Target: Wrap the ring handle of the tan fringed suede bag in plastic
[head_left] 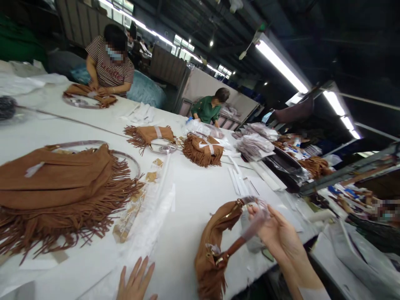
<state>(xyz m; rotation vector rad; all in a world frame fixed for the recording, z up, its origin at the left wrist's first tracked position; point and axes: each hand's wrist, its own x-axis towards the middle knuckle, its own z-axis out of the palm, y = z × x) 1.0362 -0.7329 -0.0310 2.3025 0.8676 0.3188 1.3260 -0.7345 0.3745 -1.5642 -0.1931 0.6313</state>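
While pinched, strap within right-hand grip

Head camera, tilted; looks down across table, close.

Two bare hands, no gloves, no rings or watch visible. Left hand shows only fingers and part of the back at the bottom edge, wrist cut off. Right hand with bare forearm; a white sleeve edge shows low on the arm. Nails short, unpainted.
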